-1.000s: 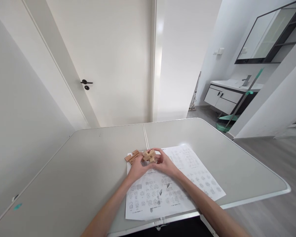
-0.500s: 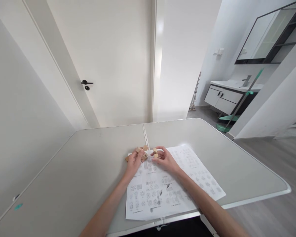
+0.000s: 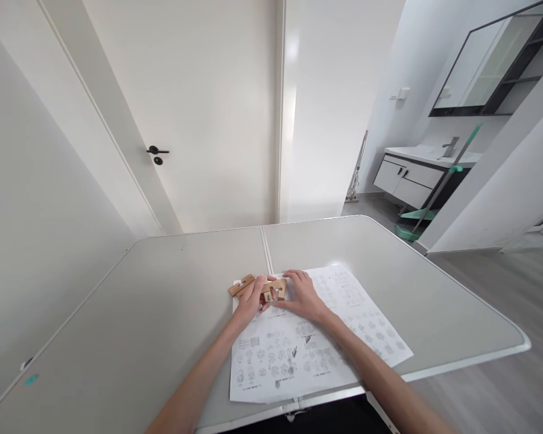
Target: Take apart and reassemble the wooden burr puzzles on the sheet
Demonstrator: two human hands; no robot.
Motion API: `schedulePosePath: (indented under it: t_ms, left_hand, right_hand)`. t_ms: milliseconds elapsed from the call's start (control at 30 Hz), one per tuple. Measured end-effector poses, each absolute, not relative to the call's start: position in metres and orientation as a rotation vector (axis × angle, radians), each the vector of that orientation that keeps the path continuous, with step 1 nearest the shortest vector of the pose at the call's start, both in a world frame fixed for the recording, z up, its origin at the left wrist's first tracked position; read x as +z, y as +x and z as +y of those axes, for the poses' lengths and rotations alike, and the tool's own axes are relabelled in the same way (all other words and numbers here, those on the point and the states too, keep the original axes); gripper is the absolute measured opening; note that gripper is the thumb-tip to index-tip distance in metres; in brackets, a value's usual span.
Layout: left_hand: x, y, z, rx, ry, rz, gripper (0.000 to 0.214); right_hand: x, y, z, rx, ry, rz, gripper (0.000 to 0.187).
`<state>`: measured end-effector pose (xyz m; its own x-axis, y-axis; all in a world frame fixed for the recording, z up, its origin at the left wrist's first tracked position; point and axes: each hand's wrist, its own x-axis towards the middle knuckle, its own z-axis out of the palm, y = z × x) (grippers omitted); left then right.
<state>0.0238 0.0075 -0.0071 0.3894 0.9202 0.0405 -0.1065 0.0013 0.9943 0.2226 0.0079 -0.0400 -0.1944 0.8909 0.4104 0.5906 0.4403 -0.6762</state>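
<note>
My left hand (image 3: 252,299) is closed on notched wooden puzzle pieces (image 3: 268,296), over the far left corner of the printed sheet (image 3: 298,380). One of these pieces has a dark number or letter on its end. My right hand (image 3: 304,295) curls its fingers and thumb around the right end of the same group, at a pale notched puzzle piece (image 3: 282,288). The fingers partly hide how the pieces fit together. More wooden puzzle pieces (image 3: 241,286) lie just beyond and left of my left hand.
The pale folding table (image 3: 176,301) has a metal rim and a seam down its middle. Beyond it stand a closed door (image 3: 217,120) and a white wall. At the right are a washbasin cabinet (image 3: 407,175) and a green broom and dustpan (image 3: 411,232).
My right hand has brought its puzzle piece left against the pieces in my left hand. The held pieces have turned and now stretch between both hands.
</note>
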Motion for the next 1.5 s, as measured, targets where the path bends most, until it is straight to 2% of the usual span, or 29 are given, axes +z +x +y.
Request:
schedulePosePath:
  t_ms: [67, 200, 233, 400, 733, 1033, 1267, 1500]
  left_hand:
    - [-0.006, 0.023, 0.008, 0.978, 1.318, 0.839, 0.06]
    - [-0.005, 0.023, 0.008, 0.963, 1.336, 0.859, 0.059]
    - [-0.006, 0.023, 0.007, 0.956, 1.35, 0.851, 0.057]
    - [-0.007, 0.024, 0.006, 0.955, 1.437, 0.843, 0.052]
    - [-0.001, 0.022, 0.006, 1.087, 1.738, 1.084, 0.044]
    - [0.008, 0.025, -0.001, 1.173, 1.877, 1.192, 0.042]
    - [0.011, 0.026, -0.004, 1.21, 1.9, 1.201, 0.039]
    - [0.014, 0.022, -0.001, 1.117, 1.709, 1.024, 0.045]
  right_hand:
    - [-0.031, 0.223, 0.005, 0.561, -1.132, -1.88, 0.06]
    - [-0.014, 0.221, -0.002, 0.677, -0.949, -1.882, 0.021]
    - [-0.011, 0.221, -0.004, 0.684, -0.932, -1.881, 0.017]
    - [-0.008, 0.216, -0.007, 0.647, -0.919, -1.834, 0.027]
    - [-0.019, 0.215, -0.006, 0.389, -0.894, -1.775, 0.015]
    - [-0.02, 0.215, -0.007, 0.294, -0.882, -1.794, 0.011]
    - [-0.018, 0.214, -0.009, 0.356, -0.888, -1.776, 0.012]
    - [-0.008, 0.216, -0.011, 0.698, -0.894, -1.761, 0.032]
